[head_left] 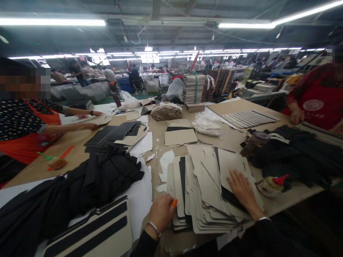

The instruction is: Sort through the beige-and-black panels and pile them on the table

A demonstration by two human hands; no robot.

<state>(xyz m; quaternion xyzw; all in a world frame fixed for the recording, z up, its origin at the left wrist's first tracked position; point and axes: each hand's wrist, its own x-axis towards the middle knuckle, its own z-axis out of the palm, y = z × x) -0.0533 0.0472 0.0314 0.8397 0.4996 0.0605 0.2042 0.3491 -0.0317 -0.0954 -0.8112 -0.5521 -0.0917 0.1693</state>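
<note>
Several beige and black cut panels (pixel 206 200) lie fanned out in an overlapping pile at the front middle of the table. My right hand (pixel 241 185) rests on a beige panel on the pile's right side, fingers stretched out and flat. At the pile's left edge is my left hand (pixel 163 210), its fingers curled, with an orange cover on one fingertip; whether it grips anything is hidden. A smaller stack of beige panels (pixel 180 137) sits behind the pile. At the lower left lies a beige panel with black strips (pixel 107 232).
Black fabric (pixel 107 175) is heaped left; more black fabric (pixel 294 157) lies right, beside a dark jar (pixel 255 142) and a red-tipped glue bottle (pixel 272 185). People in orange (pixel 18 146) and red (pixel 318 103) aprons work at either side. Plastic bags (pixel 207 123) lie behind.
</note>
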